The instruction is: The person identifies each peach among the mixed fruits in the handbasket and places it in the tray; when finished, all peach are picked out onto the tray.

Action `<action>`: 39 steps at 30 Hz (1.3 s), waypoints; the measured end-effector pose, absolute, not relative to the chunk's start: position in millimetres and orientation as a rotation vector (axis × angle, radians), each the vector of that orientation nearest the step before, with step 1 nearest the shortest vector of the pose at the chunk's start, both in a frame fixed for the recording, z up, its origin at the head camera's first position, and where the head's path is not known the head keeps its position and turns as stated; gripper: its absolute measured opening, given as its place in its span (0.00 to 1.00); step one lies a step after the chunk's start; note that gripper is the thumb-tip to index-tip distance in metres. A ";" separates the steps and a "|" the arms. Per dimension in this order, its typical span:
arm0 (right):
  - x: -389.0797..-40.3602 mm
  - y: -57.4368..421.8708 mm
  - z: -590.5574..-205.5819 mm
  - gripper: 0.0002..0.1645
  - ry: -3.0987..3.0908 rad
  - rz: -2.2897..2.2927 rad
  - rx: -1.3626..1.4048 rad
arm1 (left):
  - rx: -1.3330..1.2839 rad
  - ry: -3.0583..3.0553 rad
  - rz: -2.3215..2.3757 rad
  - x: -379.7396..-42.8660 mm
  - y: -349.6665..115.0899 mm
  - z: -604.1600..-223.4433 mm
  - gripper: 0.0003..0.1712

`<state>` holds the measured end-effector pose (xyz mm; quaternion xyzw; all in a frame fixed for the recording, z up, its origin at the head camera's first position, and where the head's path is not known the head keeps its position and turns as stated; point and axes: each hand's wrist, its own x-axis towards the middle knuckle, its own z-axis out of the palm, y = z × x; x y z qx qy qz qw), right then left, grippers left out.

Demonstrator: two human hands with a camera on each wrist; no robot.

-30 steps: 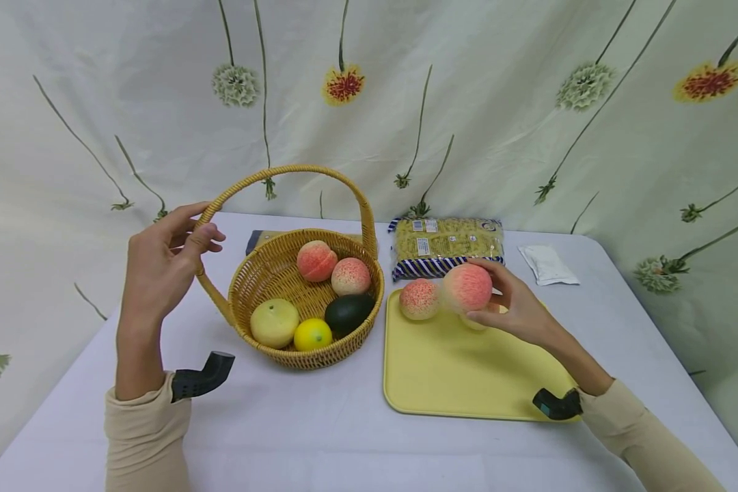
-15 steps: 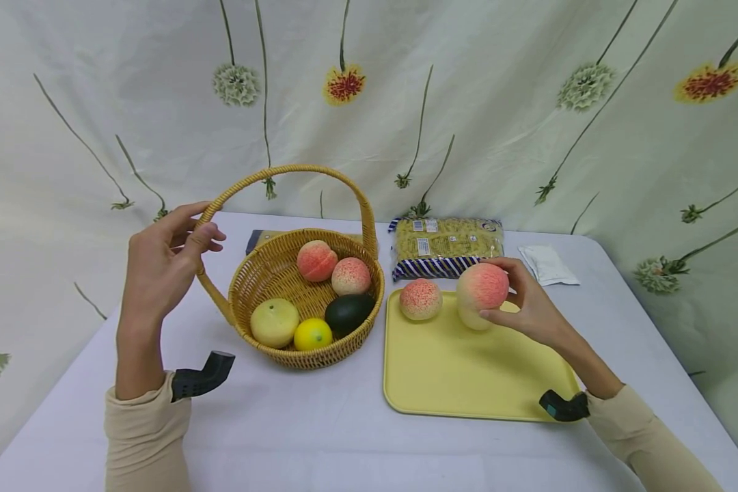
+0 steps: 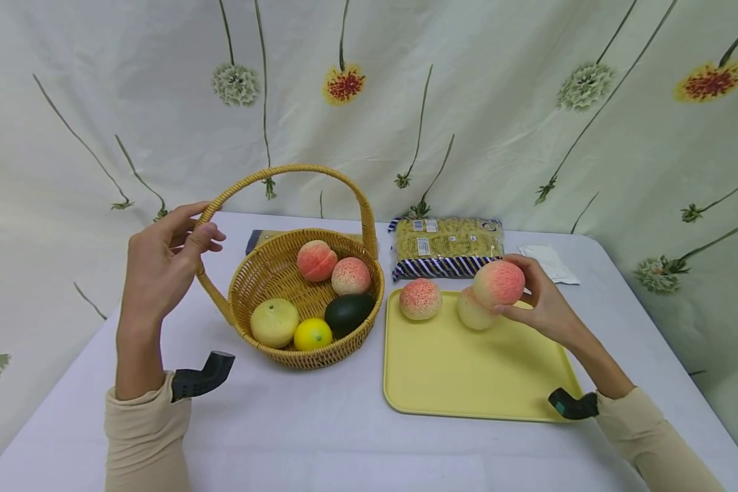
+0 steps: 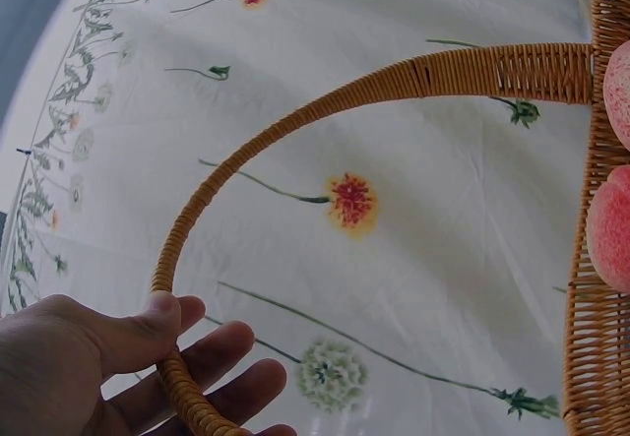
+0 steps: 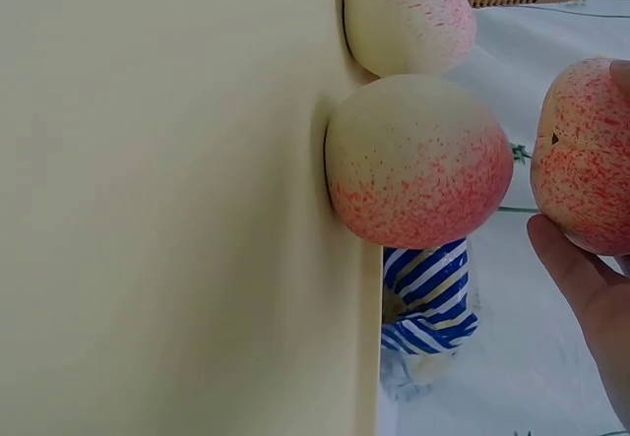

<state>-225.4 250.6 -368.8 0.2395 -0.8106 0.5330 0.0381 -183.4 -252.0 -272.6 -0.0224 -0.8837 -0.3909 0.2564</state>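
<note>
Left hand [image 3: 160, 268] clamped on the handle [image 3: 301, 169] of one wicker basket [image 3: 310, 359]; right hand [image 3: 544, 302] clamped on one held peach [image 3: 500, 282], up above the yellow tray [image 3: 467, 383]. Two tray peaches [image 3: 421, 299], one partly hidden by the held peach in head view. Right wrist view cuts off held peach and right hand. Basket: two basket peaches [image 3: 316, 260], one pale fruit [image 3: 274, 323], one lemon [image 3: 313, 335], one dark green fruit [image 3: 348, 313]. One flat item [image 3: 261, 238] behind basket, mostly hidden, unidentifiable. One white packet [image 3: 550, 263], partly covered by right hand.
</note>
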 end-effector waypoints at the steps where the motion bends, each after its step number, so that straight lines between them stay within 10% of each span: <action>1: -225.8 252.3 -369.5 0.47 -2.493 1.632 0.728 | -0.061 -2.398 -1.060 -183.4 -252.0 -272.6 0.21; 39: -230.1 296.7 -394.3 0.41 -2.598 1.547 0.513 | -0.080 -2.383 -1.056 -181.8 -251.7 -271.1 0.20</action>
